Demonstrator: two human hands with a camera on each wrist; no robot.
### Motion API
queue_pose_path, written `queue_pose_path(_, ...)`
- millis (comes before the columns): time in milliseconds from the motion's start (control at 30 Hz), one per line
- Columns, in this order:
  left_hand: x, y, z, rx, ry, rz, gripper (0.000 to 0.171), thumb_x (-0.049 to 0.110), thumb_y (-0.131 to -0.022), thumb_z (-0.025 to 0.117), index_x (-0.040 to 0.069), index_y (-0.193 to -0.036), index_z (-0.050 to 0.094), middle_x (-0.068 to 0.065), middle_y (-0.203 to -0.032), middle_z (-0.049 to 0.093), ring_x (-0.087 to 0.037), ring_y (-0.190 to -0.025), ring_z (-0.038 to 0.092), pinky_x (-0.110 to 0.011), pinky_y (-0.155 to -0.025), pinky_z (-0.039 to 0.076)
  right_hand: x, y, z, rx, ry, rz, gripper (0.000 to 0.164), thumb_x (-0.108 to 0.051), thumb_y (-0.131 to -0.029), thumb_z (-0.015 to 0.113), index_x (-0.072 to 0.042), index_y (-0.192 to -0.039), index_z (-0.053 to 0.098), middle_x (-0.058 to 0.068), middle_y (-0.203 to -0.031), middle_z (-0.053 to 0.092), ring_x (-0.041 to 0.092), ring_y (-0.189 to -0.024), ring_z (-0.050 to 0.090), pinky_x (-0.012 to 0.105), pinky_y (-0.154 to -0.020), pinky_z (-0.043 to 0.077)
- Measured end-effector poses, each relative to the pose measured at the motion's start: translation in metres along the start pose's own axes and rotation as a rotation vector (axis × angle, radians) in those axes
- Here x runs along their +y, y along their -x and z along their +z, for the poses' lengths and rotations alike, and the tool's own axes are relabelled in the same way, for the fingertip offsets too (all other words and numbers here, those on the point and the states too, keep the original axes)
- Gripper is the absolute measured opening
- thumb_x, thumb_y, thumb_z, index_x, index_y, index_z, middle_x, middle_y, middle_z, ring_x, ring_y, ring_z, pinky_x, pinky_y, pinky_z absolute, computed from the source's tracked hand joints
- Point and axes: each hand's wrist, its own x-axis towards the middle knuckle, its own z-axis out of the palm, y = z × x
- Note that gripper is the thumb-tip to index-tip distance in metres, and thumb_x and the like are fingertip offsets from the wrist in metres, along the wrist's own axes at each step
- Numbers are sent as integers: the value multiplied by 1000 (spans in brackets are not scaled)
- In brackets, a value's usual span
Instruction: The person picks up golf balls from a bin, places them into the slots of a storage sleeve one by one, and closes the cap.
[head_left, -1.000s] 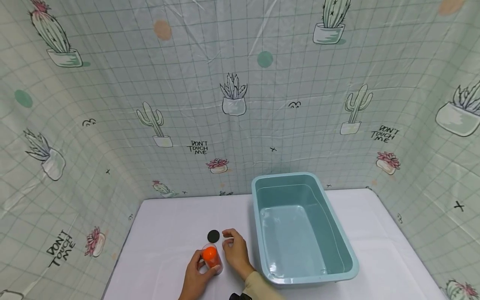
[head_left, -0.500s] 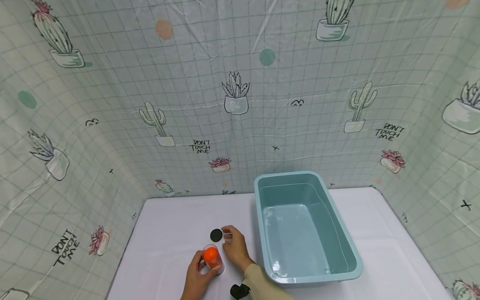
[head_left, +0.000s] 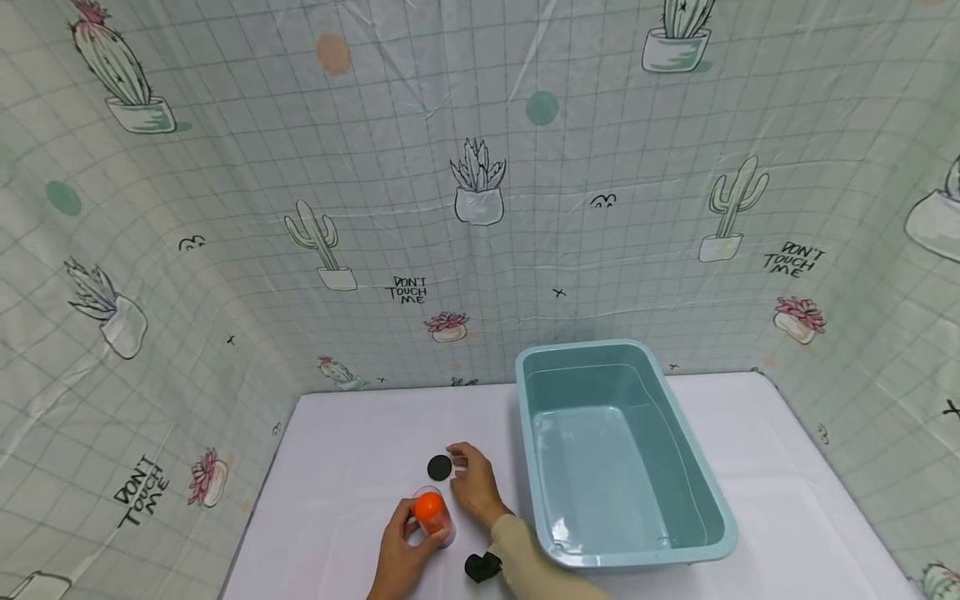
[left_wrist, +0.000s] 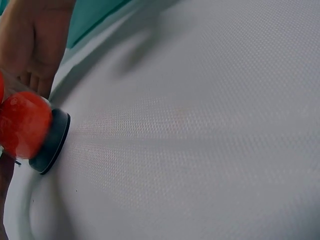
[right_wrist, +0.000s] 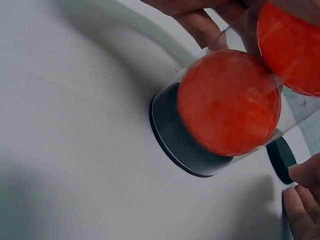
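My left hand [head_left: 402, 546] grips a clear cylindrical container [head_left: 442, 518] standing on the table. Inside, orange balls [right_wrist: 230, 102] are stacked one over another above a dark base [right_wrist: 187, 135]. Just beyond it lies a round black lid [head_left: 439, 467], flat on the cloth. At the lid's right edge is my right hand [head_left: 476, 487], fingers bent loosely; in the right wrist view the thumb tip meets the lid's rim, but I see no grip around it. The left wrist view shows the balls [left_wrist: 25, 125] at its left edge, with the right hand [left_wrist: 37, 40] behind.
A pale blue-green plastic basin [head_left: 534, 492] stands right of the hands, with nothing seen inside. A white cloth [head_left: 337, 467] covers the table. Cactus-print curtains [head_left: 375, 167] enclose the back and sides. A black device [head_left: 482, 567] sits at the right wrist.
My right hand has moved left and slightly away from me, closer to the lid. The left hand keeps its hold on the container. The head view has shifted a little.
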Motion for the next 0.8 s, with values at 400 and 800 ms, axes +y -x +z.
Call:
queue_pose_path(400, -2, -1, 0, -7, 18, 11, 48, 3, -80, 90, -1, -120, 64, -7, -119, 67, 2, -106, 59, -17, -96, 53, 5, -8, 8, -52, 176, -36, 51, 21, -74, 71, 5, -122, 69, 21, -117, 70, 37, -103, 67, 41, -87, 64)
queue_pose_path(800, -2, 0, -2, -28, -6, -14, 49, 7, -82, 89, -1, -122, 63, -8, -120, 67, 0, -108, 59, -20, -97, 53, -5, -8, 14, -41, 384, -62, 39, 8, -78, 85, 2, -114, 73, 19, -114, 72, 35, -103, 64, 53, -99, 58)
